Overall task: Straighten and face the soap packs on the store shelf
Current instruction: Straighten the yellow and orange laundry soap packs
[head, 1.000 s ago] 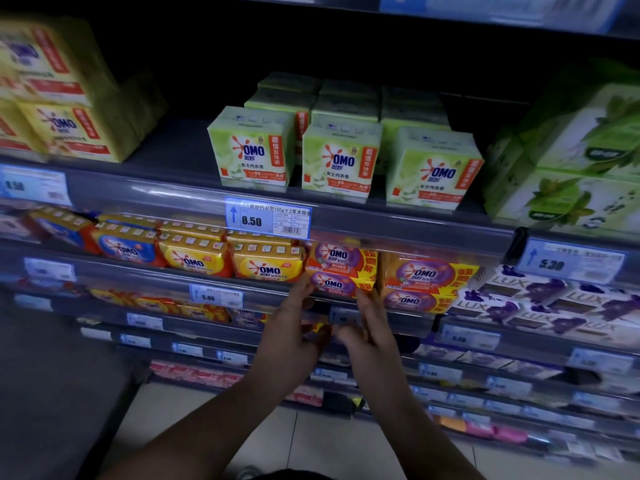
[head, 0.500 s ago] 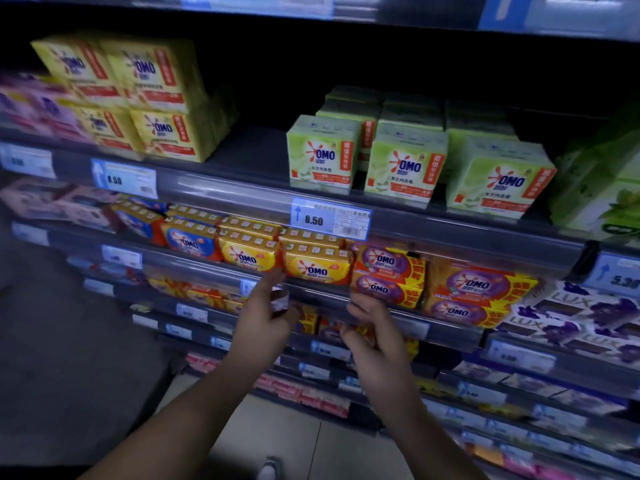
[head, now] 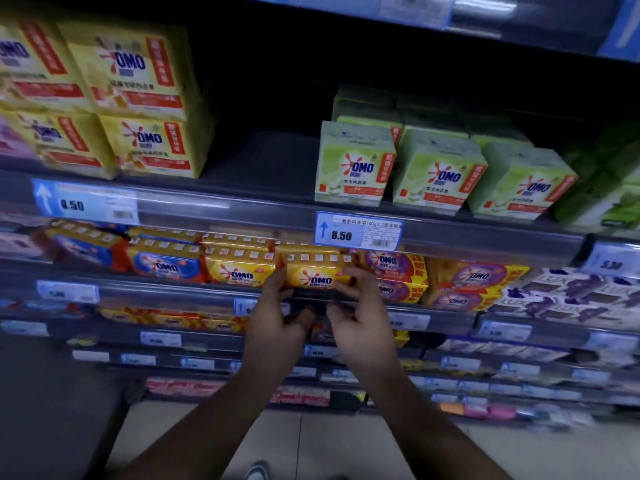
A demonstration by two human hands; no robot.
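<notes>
A yellow OMO soap pack stands at the front of the middle shelf, between another yellow pack on its left and purple OMO packs on its right. My left hand holds the pack's left end with raised fingers. At the pack's right end, my right hand grips it, fingers curled over the corner. Blue OMO packs continue the row to the left.
Green OMO packs and yellow OMO boxes stand on the shelf above, with a bare gap between them. Lux packs lie at the right. A blue 8.50 price tag hangs just above my hands. Lower shelves hold more packs.
Both hands have moved left from the purple packs and up to the yellow pack, and now hold its two ends. The camera has swung left and closer.
</notes>
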